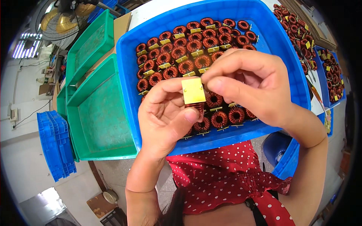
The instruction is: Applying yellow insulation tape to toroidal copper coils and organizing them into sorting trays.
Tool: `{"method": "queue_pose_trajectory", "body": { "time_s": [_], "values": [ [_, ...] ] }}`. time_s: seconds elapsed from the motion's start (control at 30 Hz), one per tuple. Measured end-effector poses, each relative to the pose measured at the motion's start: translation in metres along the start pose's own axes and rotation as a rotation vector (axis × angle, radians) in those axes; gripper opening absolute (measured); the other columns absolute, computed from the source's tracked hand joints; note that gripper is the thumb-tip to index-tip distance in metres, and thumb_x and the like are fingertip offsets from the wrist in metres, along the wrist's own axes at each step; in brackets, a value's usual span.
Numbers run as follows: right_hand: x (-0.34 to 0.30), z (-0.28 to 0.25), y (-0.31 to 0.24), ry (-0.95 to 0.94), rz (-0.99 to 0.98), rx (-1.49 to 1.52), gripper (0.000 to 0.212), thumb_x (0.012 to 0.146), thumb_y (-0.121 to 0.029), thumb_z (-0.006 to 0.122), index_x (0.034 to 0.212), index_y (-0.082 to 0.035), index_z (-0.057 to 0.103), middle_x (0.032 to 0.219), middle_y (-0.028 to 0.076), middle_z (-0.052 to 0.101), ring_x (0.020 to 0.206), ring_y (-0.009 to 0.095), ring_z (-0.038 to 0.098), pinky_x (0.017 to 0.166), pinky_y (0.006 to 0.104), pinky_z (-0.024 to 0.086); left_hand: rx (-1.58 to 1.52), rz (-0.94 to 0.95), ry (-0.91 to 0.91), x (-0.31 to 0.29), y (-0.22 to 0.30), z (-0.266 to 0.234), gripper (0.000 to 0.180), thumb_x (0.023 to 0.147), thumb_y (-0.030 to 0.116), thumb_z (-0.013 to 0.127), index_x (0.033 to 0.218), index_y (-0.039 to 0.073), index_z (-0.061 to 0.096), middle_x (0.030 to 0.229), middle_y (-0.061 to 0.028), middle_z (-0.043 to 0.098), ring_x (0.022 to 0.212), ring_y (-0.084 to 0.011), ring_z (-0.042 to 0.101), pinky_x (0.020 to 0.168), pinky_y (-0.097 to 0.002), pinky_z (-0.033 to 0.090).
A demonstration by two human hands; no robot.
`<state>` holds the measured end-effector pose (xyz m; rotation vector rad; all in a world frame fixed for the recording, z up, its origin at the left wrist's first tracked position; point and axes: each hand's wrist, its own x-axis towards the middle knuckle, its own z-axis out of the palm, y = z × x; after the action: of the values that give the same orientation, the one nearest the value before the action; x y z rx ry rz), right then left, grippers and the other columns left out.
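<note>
My left hand [162, 109] is closed around a copper-wound toroidal coil [199, 108]. A square yellow base plate [193, 91] is fitted on the coil and faces up, with small pin ends poking through it. My right hand [256, 81] is bent in a pinch, thumb and forefinger close by the plate's right edge; whatever lies between these fingertips is hidden or too small to name. Both hands are raised over a large blue tray [128, 79]. Rows of similar coils [202, 61] with yellow plates stand inside it, some covered by my hands.
Green trays [105, 145] adjoin the blue tray on the left, beside stacked blue crates [56, 145]. To the right are a heap of coils [296, 32], a hand tool with an orange handle [316, 96] and a smaller blue bin [344, 88]. A fan [62, 22] stands far left.
</note>
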<state>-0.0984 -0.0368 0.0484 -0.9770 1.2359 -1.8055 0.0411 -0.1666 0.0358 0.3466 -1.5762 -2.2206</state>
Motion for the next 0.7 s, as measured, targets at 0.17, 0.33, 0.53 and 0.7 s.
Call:
{"method": "queue_pose_trajectory", "body": {
  "time_s": [0.17, 0.33, 0.53, 0.7],
  "values": [
    [0.001, 0.002, 0.004, 0.037, -0.082, -0.235, 0.011, 0.082, 0.000, 0.062, 0.092, 0.002, 0.066, 0.085, 0.008, 0.063, 0.071, 0.008, 0.057, 0.058, 0.0185, 0.043, 0.198, 0.126, 0.090, -0.002, -0.003, 0.004, 0.047, 0.075, 0.023, 0.073, 0.108, -0.003, 0.052, 0.088, -0.0073, 0.058, 0.071, -0.0129, 0.055, 0.060, -0.0249, 0.045],
    [0.004, -0.003, 0.010, 0.058, -0.300, -0.556, 0.007, 0.076, -0.001, 0.065, 0.084, 0.001, 0.065, 0.073, 0.005, 0.062, 0.060, 0.008, 0.057, 0.052, 0.0204, 0.044, 0.255, 0.227, 0.014, 0.000, -0.006, 0.000, 0.044, 0.070, -0.010, 0.069, 0.110, -0.003, 0.052, 0.101, -0.0071, 0.055, 0.094, -0.0139, 0.058, 0.075, -0.0241, 0.049],
    [0.005, -0.008, 0.016, 0.057, -0.260, -0.784, 0.004, 0.072, -0.002, 0.064, 0.073, -0.001, 0.060, 0.066, 0.001, 0.058, 0.056, 0.006, 0.055, 0.049, 0.0211, 0.042, 0.743, 0.415, 0.085, 0.003, -0.018, 0.001, 0.044, 0.061, 0.000, 0.079, 0.100, 0.001, 0.058, 0.087, -0.0036, 0.055, 0.063, -0.0048, 0.051, 0.051, -0.0172, 0.041],
    [0.004, -0.004, 0.006, 0.059, -0.005, -0.558, 0.003, 0.071, -0.002, 0.061, 0.071, -0.003, 0.058, 0.064, -0.003, 0.055, 0.056, 0.002, 0.049, 0.050, 0.0185, 0.039, 0.883, 0.525, 0.100, 0.002, -0.015, 0.003, 0.040, 0.059, 0.005, 0.079, 0.093, 0.002, 0.060, 0.075, -0.0040, 0.052, 0.052, -0.0079, 0.045, 0.047, -0.0215, 0.040]
  ]
}}
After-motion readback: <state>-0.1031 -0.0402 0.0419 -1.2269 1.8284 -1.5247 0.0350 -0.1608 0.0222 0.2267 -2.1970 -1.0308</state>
